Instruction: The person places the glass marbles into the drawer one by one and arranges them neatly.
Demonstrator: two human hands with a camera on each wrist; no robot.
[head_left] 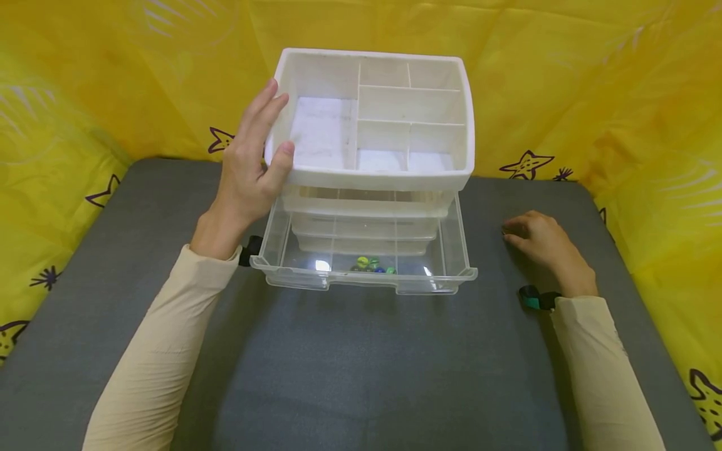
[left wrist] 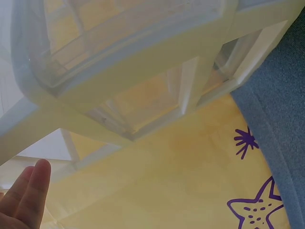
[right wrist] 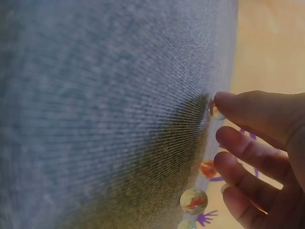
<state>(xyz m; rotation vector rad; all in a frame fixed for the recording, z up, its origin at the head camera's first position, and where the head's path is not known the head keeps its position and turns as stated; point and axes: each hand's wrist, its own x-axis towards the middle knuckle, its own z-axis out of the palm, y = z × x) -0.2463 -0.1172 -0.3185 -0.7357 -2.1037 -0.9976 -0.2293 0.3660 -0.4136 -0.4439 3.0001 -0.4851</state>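
Picking up the marble (right wrist: 218,111) at 3 o'clock seems the step in hand — the right hand (head_left: 539,243), loosely parted, has its thumb beside it without a visible pinch, so gentle closing is called for — while the left hand (head_left: 250,153), fingers extended, touches the drawer unit (head_left: 369,180) at 10 o'clock.

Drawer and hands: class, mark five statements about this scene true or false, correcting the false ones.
1. The clear drawer is pulled out. True.
2. Marbles lie inside, near its front. True.
3. The left hand touches the white top tray. True.
4. Both hands are inside the drawer. False: neither is.
5. Every marble is in the drawer. False: loose marbles are near the right hand.
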